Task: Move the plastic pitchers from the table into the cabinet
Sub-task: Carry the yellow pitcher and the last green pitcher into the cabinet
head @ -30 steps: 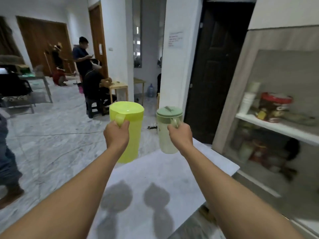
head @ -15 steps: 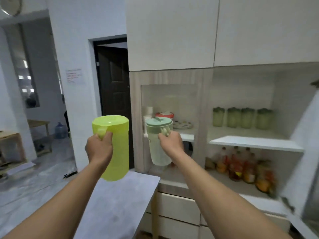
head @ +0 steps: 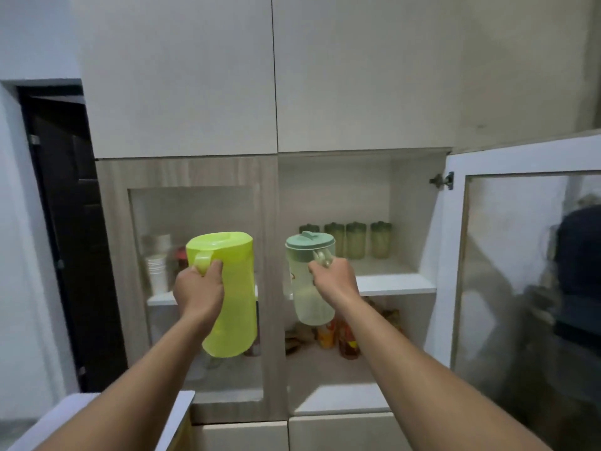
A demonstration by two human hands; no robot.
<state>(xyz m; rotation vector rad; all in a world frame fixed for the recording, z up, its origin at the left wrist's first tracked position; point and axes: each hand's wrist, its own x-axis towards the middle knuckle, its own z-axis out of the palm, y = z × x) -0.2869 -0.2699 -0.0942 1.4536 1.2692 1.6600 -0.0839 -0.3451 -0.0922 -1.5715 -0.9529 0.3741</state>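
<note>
Straight ahead of the right hand (head: 335, 284), whose fingers (head: 317, 277) clench the handle of the upright pale pitcher (head: 309, 297), lies the open shelf (head: 393, 283); the left hand (head: 198, 294) grips the yellow pitcher (head: 234, 307) aloft, facing a shut glass door (head: 195, 216).

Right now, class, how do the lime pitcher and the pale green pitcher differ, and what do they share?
The lime pitcher looks opaque; the pale green pitcher has a see-through body under a teal lid. The lime pitcher looks larger than the pale green pitcher. The left hand grips the lime one, the right hand the pale one. Both are lidded and held by handles.
</note>
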